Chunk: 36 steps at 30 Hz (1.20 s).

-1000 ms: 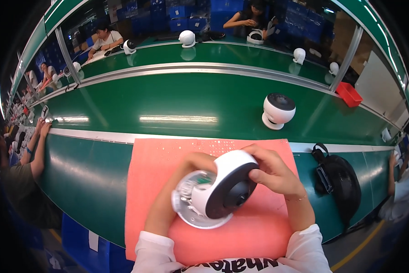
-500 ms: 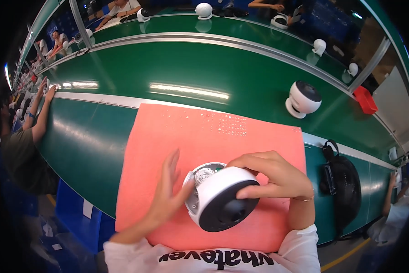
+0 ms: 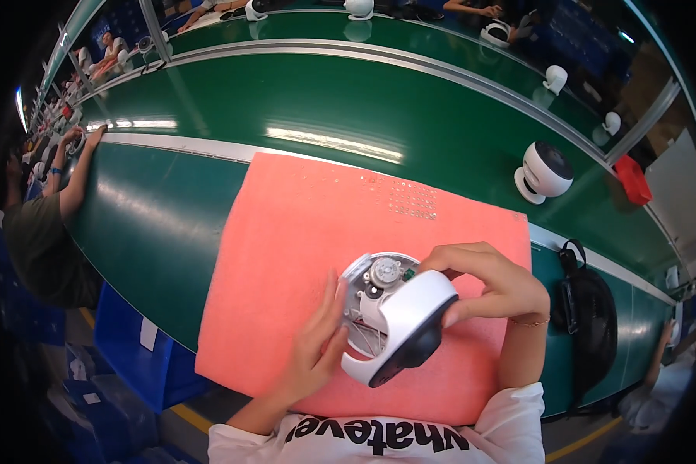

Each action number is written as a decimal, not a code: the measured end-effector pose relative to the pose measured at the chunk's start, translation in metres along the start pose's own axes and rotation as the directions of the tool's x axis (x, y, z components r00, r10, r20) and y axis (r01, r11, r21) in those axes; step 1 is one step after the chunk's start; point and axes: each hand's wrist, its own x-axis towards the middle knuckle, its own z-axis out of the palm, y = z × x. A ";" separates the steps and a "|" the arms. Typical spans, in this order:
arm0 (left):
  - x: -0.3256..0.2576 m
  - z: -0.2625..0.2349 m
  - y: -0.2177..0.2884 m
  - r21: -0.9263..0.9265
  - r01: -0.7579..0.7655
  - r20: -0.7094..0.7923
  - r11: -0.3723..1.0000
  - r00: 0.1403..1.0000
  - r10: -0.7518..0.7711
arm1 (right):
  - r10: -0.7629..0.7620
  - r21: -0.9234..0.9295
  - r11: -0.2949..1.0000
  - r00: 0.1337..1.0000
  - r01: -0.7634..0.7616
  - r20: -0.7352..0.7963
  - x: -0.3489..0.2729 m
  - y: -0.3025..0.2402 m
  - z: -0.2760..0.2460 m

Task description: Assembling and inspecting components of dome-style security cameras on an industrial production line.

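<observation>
Head view shows the right hand (image 3: 491, 286) gripping the white dome camera (image 3: 394, 325) from above, fingers curled over its rounded shell and open base. Left hand (image 3: 317, 348) lies flat and open against the camera's left side, fingers straight, clasping nothing. This camera sits tilted over the near part of a salmon-pink foam mat (image 3: 301, 232), its dark lens face turned toward the person. That mat lies on the green bench (image 3: 170, 209). Farther right, a second white dome camera (image 3: 543, 172) stands on the bench, well apart. A black bag (image 3: 591, 317) rests just beyond the mat's right edge.
</observation>
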 end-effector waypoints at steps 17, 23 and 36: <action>-0.010 0.012 0.021 0.496 -0.101 -0.049 0.862 0.988 0.145 | 0.003 -0.013 1.000 0.997 -0.004 -0.078 -0.005 -0.014 -0.006; -0.004 -0.010 0.023 0.592 -0.198 0.120 0.781 0.980 0.158 | 0.362 0.109 0.931 0.920 -0.349 -0.148 0.012 -0.005 0.009; 0.023 -0.026 0.055 0.496 0.077 -0.086 0.865 0.995 -0.039 | 0.304 -0.060 0.944 0.925 -0.325 -0.230 0.012 0.007 0.012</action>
